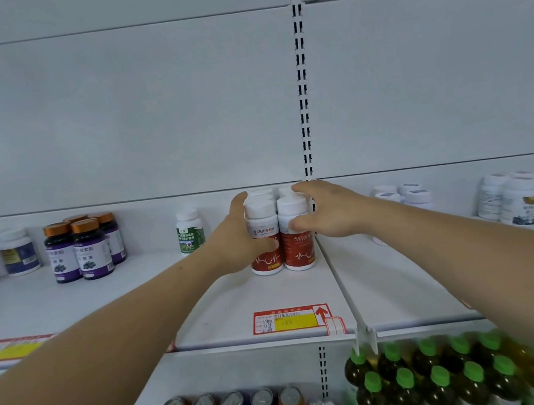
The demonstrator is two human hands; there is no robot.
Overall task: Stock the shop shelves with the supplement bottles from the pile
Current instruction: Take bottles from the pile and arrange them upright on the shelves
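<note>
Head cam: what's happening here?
A person is stocking a shop shelf. Both hands press on a cluster of red-labelled bottles with white caps: the left hand on its left side, the right hand on its right. The bottles stand upright near the back of the shelf. Other supplement bottles stand along the same shelf, and drinks sit on the shelf below.

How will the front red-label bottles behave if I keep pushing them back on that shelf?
The red-label bottles look like rigid plastic, so they should slide rather than flex. They are tall with narrow bases, so a push near the caps may tip them; the left hand and right hand flank the cluster, which should help. The white shelf looks smooth, so expect easy sliding.
</note>
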